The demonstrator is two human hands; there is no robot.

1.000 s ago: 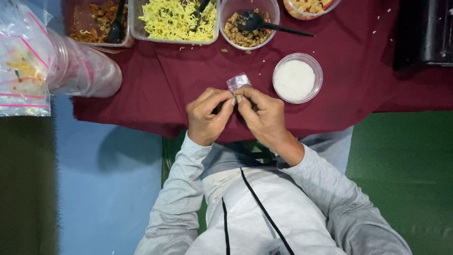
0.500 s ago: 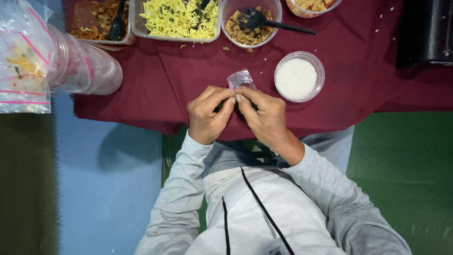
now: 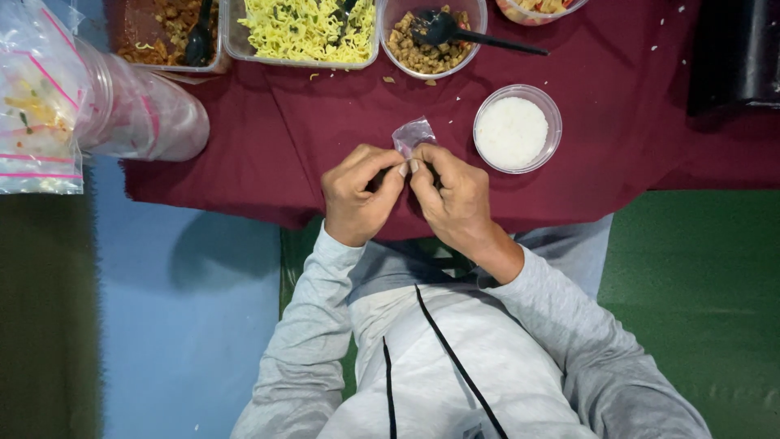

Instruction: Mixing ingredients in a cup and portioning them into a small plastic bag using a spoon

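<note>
Both my hands meet over the near edge of a maroon tablecloth [image 3: 268, 138]. My left hand [image 3: 357, 195] and my right hand [image 3: 451, 195] pinch a small clear plastic bag [image 3: 413, 133] between thumbs and fingertips. Only the bag's top sticks up above my fingers; the part below is hidden by them. A round clear tub of white rice [image 3: 517, 129] stands just right of my right hand, apart from it.
Along the far edge stand a tray of yellow noodles [image 3: 305, 28], a tub of brown food [image 3: 162, 32] with a black spoon, a bowl of brown chunks [image 3: 431, 45] with a black spoon [image 3: 467, 34], and another bowl. Clear plastic bags [image 3: 89, 89] lie at left. A black object [image 3: 735, 53] sits at right.
The hands stay together on the small bag. Its top has shifted slightly between the fingers; nothing else moved.
</note>
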